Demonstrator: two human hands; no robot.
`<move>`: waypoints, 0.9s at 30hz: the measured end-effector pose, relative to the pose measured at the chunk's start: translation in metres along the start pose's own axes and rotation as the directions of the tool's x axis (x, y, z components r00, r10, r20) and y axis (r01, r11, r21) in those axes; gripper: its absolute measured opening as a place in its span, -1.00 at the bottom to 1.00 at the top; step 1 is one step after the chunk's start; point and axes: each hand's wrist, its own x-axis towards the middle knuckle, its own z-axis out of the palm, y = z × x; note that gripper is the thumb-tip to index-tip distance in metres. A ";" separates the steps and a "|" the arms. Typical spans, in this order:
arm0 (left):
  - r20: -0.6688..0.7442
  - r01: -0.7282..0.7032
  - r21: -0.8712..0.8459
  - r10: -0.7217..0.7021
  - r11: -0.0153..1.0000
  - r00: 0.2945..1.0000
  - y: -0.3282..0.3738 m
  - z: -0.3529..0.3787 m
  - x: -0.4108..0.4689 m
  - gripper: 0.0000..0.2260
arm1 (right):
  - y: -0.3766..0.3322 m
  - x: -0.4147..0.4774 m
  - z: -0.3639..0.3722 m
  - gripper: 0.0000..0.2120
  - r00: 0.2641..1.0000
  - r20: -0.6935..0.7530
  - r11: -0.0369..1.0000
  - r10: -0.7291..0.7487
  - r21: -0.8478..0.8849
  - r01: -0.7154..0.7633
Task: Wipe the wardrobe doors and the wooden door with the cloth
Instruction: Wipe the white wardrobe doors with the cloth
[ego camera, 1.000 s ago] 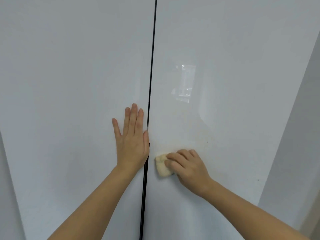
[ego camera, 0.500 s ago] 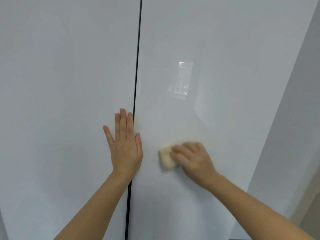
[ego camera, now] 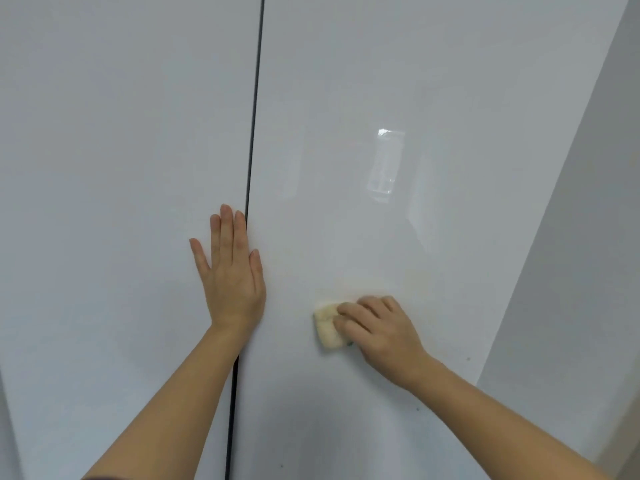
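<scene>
- Filling most of your view: right wardrobe door, white, glossy, shut. By my reading it is the surface you are working on.
- Left wardrobe door, same finish, parted from the right one by a dark seam running top to bottom.
- Grey side panel at the right edge, meeting the right door at an angle. The wooden door is not in view.
- Your left hand, flat on the doors astride the seam. Fingers straight, the middle three pressed together on the left door, little finger spread, thumb on the right door. It holds nothing and reads as a brace.
- Your right hand, low on the right door, back of the hand toward you. The fingers curl over the cloth and press it to the panel; thumb hidden.
- Cloth, a small pale yellow pad that pokes out leftward from your right fingertips, long axis near upright. It lies between your two hands, apart from the left one, nearer the seam than the side panel.
- Tape patch, clear, up and to the right of the cloth, well apart from it.
- Dark specks, right of and below your right hand. A rightward stroke would likely lead with the wrist, not the cloth.
</scene>
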 end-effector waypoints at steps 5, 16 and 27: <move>-0.009 -0.001 0.037 0.001 0.999 1.000 0.001 -0.001 -0.001 -0.49 | 0.050 0.055 -0.029 -0.68 0.941 -0.228 0.968 0.250 0.042 -0.247; -0.041 0.006 0.060 -0.003 0.998 0.999 0.003 0.001 -0.001 -0.49 | 0.038 -0.016 -0.022 -0.83 0.999 -0.047 1.000 0.006 -0.012 -0.007; -0.041 0.003 0.077 0.000 0.997 0.999 0.003 0.000 -0.001 -0.49 | 0.023 -0.078 -0.017 -0.80 0.998 -0.025 0.998 0.066 0.010 -0.066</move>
